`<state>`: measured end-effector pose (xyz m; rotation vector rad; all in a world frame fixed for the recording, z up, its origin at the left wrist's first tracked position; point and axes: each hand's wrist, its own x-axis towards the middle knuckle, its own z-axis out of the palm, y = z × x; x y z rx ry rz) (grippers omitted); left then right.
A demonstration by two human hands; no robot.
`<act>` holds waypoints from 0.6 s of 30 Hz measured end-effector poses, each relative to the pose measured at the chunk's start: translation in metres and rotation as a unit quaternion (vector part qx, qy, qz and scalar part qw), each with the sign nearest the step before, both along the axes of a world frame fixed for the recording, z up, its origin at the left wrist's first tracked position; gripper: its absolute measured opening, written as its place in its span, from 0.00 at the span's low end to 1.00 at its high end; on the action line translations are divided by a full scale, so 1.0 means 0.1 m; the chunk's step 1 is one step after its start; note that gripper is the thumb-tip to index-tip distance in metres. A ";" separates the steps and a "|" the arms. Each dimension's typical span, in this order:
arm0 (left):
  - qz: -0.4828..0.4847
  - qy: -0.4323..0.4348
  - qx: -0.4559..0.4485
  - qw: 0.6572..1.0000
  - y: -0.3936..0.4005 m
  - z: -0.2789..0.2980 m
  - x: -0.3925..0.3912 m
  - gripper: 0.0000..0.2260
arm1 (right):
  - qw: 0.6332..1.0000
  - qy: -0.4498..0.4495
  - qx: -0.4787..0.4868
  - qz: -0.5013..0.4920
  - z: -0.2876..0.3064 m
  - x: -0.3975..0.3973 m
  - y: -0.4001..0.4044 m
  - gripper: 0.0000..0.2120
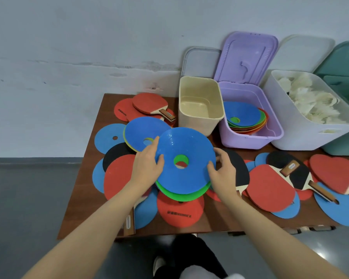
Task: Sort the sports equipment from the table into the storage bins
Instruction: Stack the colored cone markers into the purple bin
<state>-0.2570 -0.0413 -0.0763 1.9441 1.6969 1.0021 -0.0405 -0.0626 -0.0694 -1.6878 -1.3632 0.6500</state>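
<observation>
brown wooden table (pixel 85 198) against scuffed pale wall (pixel 69 47), grey floor (pixel 28 198).

You had four storage bins along the wall: one cream (pixel 199 103), one purple (pixel 250 135), one white (pixel 294 125), one green (pixel 343 109). Two disc cones sat stacked between your hands, blue (pixel 185 146) over green (pixel 181 195). At least five table tennis paddles showed a handle. The overlapping flat discs and the white bin's shuttlecocks (pixel 310 99) couldn't be counted.
</observation>
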 end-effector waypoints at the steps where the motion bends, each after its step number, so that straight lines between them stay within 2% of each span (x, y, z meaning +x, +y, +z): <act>1: 0.008 0.014 0.004 1.000 0.07 0.03 -0.01 0.25 | 1.000 0.001 0.003 0.003 0.03 -0.01 0.05 0.19; 11: 0.116 0.096 -0.023 0.988 0.75 0.08 -0.48 0.26 | 0.993 0.015 -0.013 0.115 -0.05 -0.48 0.88 0.19; 16: 0.188 0.029 -0.029 0.981 1.13 0.01 -0.67 0.21 | 0.987 0.025 -0.032 0.154 -0.19 -0.79 1.28 0.20; 18: 0.202 0.044 -0.051 0.977 1.26 -0.06 -0.71 0.19 | 0.987 0.017 -0.035 0.159 -0.23 -0.84 1.42 0.22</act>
